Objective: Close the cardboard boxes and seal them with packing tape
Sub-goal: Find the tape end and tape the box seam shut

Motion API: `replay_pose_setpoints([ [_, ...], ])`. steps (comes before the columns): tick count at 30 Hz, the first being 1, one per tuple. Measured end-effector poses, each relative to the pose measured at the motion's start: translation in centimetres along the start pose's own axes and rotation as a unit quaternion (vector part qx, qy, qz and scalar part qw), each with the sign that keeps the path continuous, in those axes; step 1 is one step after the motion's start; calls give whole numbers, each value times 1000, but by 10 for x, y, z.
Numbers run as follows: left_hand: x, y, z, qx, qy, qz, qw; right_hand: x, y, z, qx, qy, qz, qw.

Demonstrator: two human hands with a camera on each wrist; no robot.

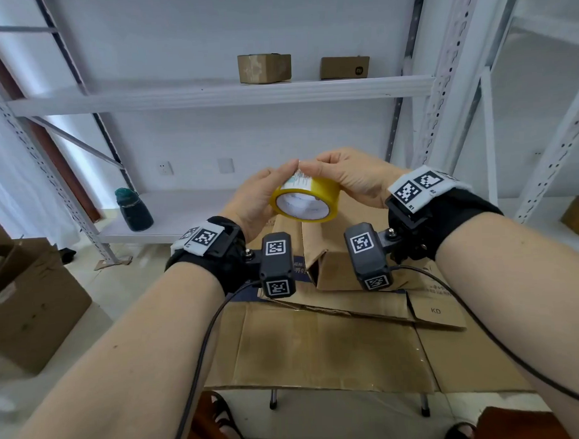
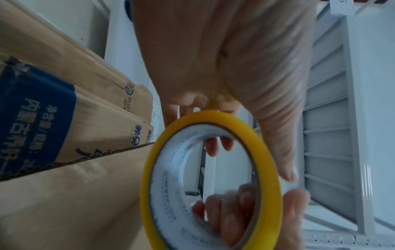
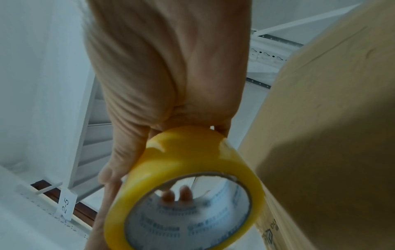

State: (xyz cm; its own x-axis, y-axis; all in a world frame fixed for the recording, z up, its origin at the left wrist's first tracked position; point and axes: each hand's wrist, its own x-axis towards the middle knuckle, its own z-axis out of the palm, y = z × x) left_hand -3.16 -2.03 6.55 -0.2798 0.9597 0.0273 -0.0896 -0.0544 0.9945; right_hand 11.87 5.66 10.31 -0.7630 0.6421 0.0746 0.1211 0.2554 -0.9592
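While both hands pinch the tape above the box, you look to be hunting its end. Next, I judge, peel it free. The flaps look unsealed.

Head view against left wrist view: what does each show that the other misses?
Only the head view shows both wrists, two small boxes on the upper shelf and a dark bottle. Only the left wrist view shows fingers through the roll's core and a blue printed label. Both show the left hand, right hand and yellow tape roll.
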Motion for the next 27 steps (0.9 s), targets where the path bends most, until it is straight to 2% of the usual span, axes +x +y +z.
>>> replay_pose_setpoints([
  [2,-4,6,-6,27,-9,19,999,-1,1,-2,-4,0,7,1000],
  [5,-11,20,-9,97,-98,-6,990,-3,2,-3,9,-1,29,1000],
  [7,-14,29,-6,132,-116,-3,985,-3,1,-1,44,0,32,999],
  [10,-12,29,3,88,-73,36,993,5,0,-1,47,71,18,996],
  [12,-9,21,11,47,-35,70,996,9,-3,-4,64,135,60,987],
  [13,-8,16,14,47,-23,84,995,9,-3,-4,84,140,98,982],
  [15,-7,8,19,79,-3,104,991,4,-4,-7,127,65,156,977],
  [17,-8,5,23,127,15,120,984,-1,-3,-5,184,7,162,969],
  [19,-7,6,26,183,28,128,974,0,1,-2,217,19,127,968],
  [22,-7,9,28,222,44,99,969,2,3,-3,133,55,70,987],
  [25,-6,14,24,165,82,65,981,-3,5,-10,67,61,49,995],
  [27,-9,19,23,69,46,20,996,-8,3,-11,13,25,46,999],
])
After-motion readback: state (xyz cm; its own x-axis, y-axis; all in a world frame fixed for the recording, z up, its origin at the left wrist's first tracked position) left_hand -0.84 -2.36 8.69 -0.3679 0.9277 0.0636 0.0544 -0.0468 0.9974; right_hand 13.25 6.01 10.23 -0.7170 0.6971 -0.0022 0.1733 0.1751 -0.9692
